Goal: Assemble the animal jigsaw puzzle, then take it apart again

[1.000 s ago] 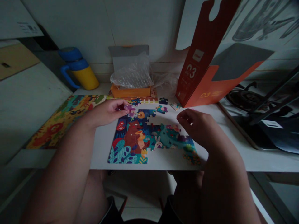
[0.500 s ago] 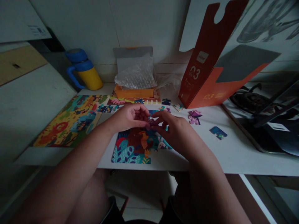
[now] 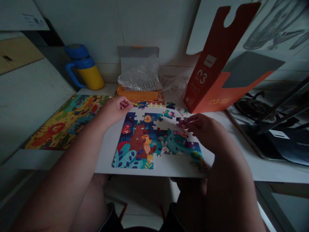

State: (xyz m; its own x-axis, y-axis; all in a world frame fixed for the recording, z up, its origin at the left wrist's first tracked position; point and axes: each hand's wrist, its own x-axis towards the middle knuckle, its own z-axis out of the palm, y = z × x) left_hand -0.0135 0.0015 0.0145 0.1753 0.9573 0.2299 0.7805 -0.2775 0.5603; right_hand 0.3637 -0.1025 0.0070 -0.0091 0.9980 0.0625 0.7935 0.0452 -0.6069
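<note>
A partly joined jigsaw puzzle [image 3: 142, 138] lies on the white table, showing a brown bear, a rabbit and a teal dinosaur. My right hand [image 3: 204, 130] is at its upper right side, thumb and fingers pinched on a purple puzzle piece [image 3: 181, 122] by the gap in the picture. Beyond the puzzle's upper left corner, my left hand [image 3: 118, 109] is closed with curled fingers. Whatever its fingertips hold, if anything, is hidden. Loose puzzle pieces [image 3: 169, 113] lie above the joined part.
A yellow animal puzzle [image 3: 65, 119] lies at the left. Behind stand a blue and yellow jug [image 3: 89, 75], an orange box [image 3: 138, 95] with clear plastic wrap [image 3: 141, 77], and a tall orange carton [image 3: 210, 90]. A black stand [image 3: 270, 138] is at the right.
My hands have moved apart from above the puzzle's middle: the left up and left, the right to the right with the purple puzzle piece. More of the joined picture now shows.
</note>
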